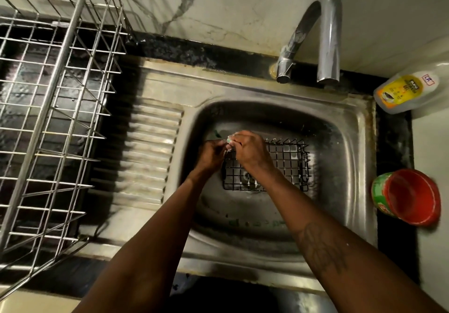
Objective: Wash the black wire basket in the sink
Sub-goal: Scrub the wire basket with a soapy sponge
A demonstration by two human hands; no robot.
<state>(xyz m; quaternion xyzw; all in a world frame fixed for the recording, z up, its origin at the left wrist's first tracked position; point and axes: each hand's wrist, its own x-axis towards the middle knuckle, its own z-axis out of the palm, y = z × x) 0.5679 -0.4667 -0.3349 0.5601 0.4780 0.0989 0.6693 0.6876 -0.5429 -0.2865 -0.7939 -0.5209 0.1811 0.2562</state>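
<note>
The black wire basket point(289, 164) lies in the steel sink point(345, 157), over the drain, with soap foam on some wires. My right hand point(252, 151) is over the basket's left end, fingers curled round a small foamy scrubber point(229, 140). My left hand point(211, 154) is just left of it, fingers curled at the basket's left rim. Whether it grips the wire is hard to tell. The basket's left end is hidden behind both hands.
A chrome tap point(315, 40) arches over the sink's back edge; no water is running. A large steel dish rack point(53, 108) stands at the left past the ribbed drainboard point(145, 157). A yellow-labelled bottle point(408, 91) and a red-lidded jar point(408, 197) sit at the right.
</note>
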